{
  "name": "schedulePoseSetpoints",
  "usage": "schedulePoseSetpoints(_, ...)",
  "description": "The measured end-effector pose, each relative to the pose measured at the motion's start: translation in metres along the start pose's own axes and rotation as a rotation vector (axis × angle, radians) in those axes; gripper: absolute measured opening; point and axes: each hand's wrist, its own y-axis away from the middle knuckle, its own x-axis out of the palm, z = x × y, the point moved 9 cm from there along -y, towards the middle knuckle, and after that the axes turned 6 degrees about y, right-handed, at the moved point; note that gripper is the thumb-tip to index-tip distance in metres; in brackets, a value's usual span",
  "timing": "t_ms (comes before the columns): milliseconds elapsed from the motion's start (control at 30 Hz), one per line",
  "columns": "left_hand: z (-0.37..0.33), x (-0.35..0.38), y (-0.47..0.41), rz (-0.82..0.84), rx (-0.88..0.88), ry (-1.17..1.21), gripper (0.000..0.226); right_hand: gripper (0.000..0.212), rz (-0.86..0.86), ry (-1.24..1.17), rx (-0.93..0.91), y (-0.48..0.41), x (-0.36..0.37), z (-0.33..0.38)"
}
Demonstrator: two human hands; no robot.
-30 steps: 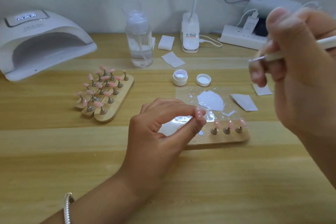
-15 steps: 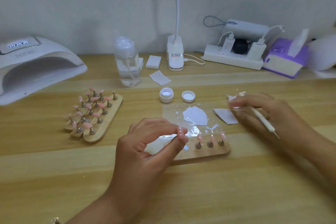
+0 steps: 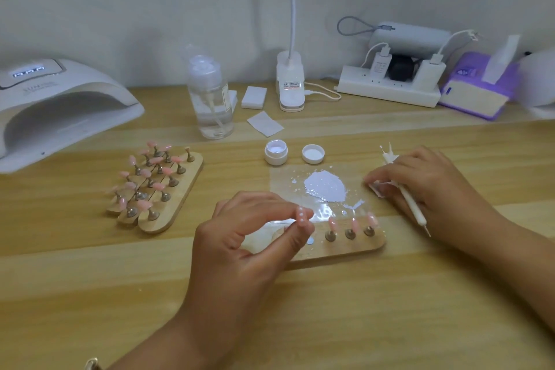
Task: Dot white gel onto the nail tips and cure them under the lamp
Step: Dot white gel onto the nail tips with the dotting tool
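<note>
My left hand [image 3: 249, 237] pinches a pink nail tip [image 3: 301, 216] with white dots between thumb and forefinger, just above the near wooden holder [image 3: 354, 248]. Three more pink tips [image 3: 352, 224] stand on that holder. A clear sheet with a puddle of white gel [image 3: 326, 188] lies behind it. My right hand [image 3: 432, 189] holds a white dotting pen [image 3: 413, 204] and presses its fingertips on a white wipe [image 3: 375, 188] beside the sheet. The open gel jar [image 3: 276, 153] and its lid [image 3: 313, 153] sit further back. The white curing lamp [image 3: 60, 111] stands at the far left.
A second wooden holder [image 3: 156, 192] full of pink tips lies left of centre. A clear pump bottle [image 3: 211, 99], white pads [image 3: 254, 97], a desk lamp base [image 3: 290, 84], a power strip [image 3: 390, 84] and a purple tissue pack [image 3: 477, 93] line the back.
My right hand came down from close to the camera to the table and now rests on the wipe with the pen. My left hand keeps pinching the dotted tip.
</note>
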Motion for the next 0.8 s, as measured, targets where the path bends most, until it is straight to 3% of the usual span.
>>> schedulePoseSetpoints(267,-0.001,0.001,0.0,0.009,0.006,-0.003,0.009,0.005,-0.09,0.092,0.08,0.002,-0.02,-0.005)
schedulePoseSetpoints(433,0.0,0.001,0.001,0.006,-0.003,0.009,0.009,0.012,0.031,0.081,0.16,0.002,-0.017,-0.019)
schedulePoseSetpoints(600,0.001,0.001,0.0,0.002,-0.009,0.017,0.012,0.01,-0.012,-0.025,0.288,-0.004,-0.03,-0.052)
schedulePoseSetpoints(800,0.003,0.0,0.001,-0.008,-0.019,0.027,0.009,0.029,0.178,-0.108,0.193,-0.024,-0.011,-0.059)
